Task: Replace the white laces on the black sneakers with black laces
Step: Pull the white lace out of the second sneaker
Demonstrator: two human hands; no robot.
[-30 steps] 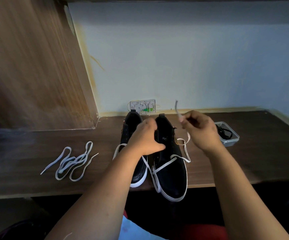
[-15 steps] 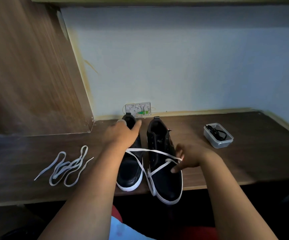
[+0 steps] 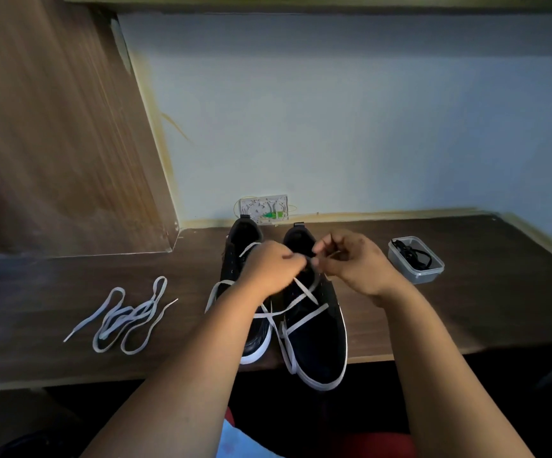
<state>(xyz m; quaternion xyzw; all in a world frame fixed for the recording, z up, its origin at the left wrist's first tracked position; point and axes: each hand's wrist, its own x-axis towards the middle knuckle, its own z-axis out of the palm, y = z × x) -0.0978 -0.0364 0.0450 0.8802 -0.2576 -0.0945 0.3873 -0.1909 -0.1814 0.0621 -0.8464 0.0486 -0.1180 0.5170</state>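
Observation:
Two black sneakers with white soles stand side by side at the desk's front edge, toes toward me. The right sneaker (image 3: 317,338) still carries a white lace (image 3: 304,320) crossing its front and hanging off its left side. My left hand (image 3: 273,269) and my right hand (image 3: 350,262) meet above this shoe's tongue, both pinching the white lace. The left sneaker (image 3: 240,249) is partly hidden behind my left forearm. A loose white lace (image 3: 126,317) lies coiled on the desk to the left. Black laces (image 3: 413,256) sit in a clear container.
The clear plastic container (image 3: 431,276) stands on the dark wooden desk (image 3: 466,312) right of the shoes. A white wall plate with a green plug (image 3: 264,209) sits behind the sneakers. A wooden panel (image 3: 53,143) rises at the left.
My right hand rose from the shoe's side to its tongue. My left hand came off the left sneaker and joined it on the white lace.

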